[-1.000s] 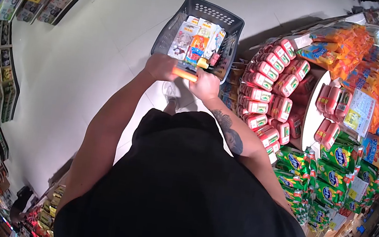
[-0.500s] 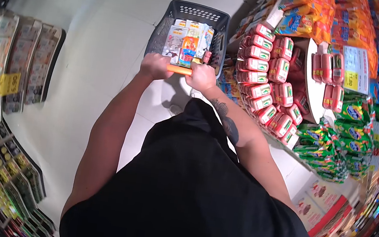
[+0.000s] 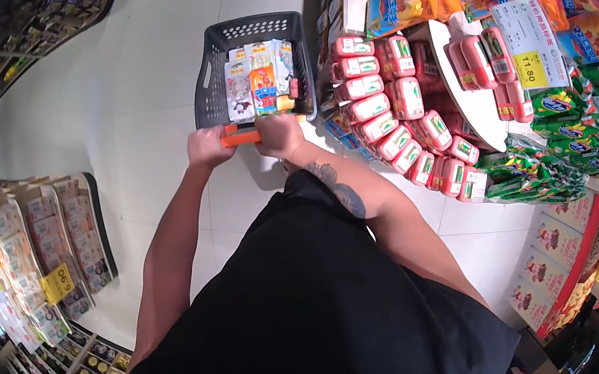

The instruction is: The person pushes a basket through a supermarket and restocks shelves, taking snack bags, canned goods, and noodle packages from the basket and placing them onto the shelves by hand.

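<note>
My left hand is closed around the left end of an orange handle. Farther right on the same bar, my right hand grips it with bent fingers. The handle belongs to a shopping cart with a dark grey perforated basket, just ahead of my hands. Inside lie several white printed packs, an orange and blue packet and a small pinkish item. My right hand hides part of the basket's near edge.
Close on the right, rows of pink packs edge a white curved stand. Orange bags, green bags and a price sign are beyond. Left stand racks and dark shelves. Pale floor runs between.
The view has swung round: the left rack sits lower, and the pink packs have shifted left, nearer the cart. The cart appears farther left and tilted. Both hands keep hold of the handle.
</note>
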Available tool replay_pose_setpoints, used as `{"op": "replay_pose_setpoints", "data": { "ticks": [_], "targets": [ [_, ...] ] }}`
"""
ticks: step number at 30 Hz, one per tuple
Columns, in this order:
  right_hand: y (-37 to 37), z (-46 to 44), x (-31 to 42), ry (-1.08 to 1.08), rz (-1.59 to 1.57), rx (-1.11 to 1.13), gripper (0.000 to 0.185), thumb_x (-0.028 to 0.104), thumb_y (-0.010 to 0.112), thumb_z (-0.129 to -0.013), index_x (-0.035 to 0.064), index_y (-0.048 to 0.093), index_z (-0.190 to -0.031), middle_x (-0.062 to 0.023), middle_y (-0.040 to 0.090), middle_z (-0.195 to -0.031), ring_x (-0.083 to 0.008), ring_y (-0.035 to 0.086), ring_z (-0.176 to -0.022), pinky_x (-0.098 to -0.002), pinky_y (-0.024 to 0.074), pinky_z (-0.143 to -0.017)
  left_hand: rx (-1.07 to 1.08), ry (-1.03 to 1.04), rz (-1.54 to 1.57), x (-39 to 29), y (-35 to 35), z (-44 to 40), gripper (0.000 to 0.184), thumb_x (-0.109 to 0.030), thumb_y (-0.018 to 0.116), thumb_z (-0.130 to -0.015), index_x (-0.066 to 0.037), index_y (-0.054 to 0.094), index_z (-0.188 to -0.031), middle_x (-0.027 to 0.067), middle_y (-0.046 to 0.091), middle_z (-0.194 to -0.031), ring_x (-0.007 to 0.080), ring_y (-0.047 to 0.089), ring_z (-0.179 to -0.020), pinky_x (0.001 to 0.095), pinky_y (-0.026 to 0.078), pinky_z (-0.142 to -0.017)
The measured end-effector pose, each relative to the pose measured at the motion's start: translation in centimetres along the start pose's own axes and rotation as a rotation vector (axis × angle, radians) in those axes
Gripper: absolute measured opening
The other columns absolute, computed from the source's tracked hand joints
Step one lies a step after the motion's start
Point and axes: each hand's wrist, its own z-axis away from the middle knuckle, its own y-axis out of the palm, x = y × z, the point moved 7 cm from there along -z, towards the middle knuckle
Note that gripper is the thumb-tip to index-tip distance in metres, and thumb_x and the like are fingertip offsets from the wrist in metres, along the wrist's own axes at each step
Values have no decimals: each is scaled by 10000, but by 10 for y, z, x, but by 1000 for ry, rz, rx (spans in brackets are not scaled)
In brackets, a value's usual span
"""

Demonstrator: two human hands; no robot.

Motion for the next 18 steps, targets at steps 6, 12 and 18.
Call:
{"op": "replay_pose_setpoints", "data": {
  "ticks": [6, 12, 18],
  "targets": [
    [-9, -35, -20, 81, -171, 16, 213, 276, 697, -696, 88, 648, -783, -115, 674, -712, -331, 680, -674, -459, 537, -644, 19, 117, 104, 15, 1, -44, 270, -304, 766, -669, -146, 560, -598, 68, 604, -561, 293, 634, -530, 396, 521, -511],
    [-28, -53, -22, 83, -367, 37, 296, 340, 694, -676, 57, 637, -744, -124, 642, -648, -332, 658, -653, -448, 516, -635, 28, 236, 106, 23, -2, -68, 248, -284, 753, -665, -147, 559, -595, 65, 562, -527, 285, 597, -488, 387, 485, -469],
    [1, -98, -39, 174, -593, 405, 620, 628, 617, -763, 14, 708, -775, -189, 658, -697, -358, 672, -734, -450, 525, -702, 126, 305, 136, 20, -7, -84, 242, -232, 769, -658, -136, 554, -601, 71, 560, -536, 303, 590, -500, 407, 472, -465]
  ]
}}
